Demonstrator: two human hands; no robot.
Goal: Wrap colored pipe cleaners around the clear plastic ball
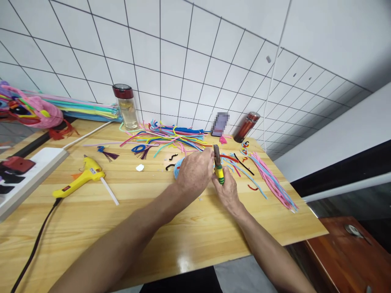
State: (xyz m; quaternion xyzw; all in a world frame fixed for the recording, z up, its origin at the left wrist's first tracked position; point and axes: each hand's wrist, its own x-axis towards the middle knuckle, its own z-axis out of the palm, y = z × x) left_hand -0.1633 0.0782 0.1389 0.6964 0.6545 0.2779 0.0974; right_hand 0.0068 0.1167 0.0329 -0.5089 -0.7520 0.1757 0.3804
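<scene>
Near the middle of the table, my right hand (227,189) is closed around pliers (218,170) with yellow and green grips, their dark metal head pointing up and away. Just left of the pliers is my left hand (195,171), its fingers pinched together by the tool's head. What those fingers hold is hidden from view. A light blue fuzzy piece (177,168) shows behind the left hand, partly covered by it. Short black pipe cleaner bits (173,156) lie just beyond. To the right of the hands are loose light blue strands (258,186) and a red scrap (252,188).
A yellow glue gun (81,179) lies left, beside a white power strip (33,175). Mixed pipe cleaners (174,136) spread along the back near a glass bottle (127,108), a phone (220,124) and a red flask (247,127). A pink-blue bundle (273,183) lies right.
</scene>
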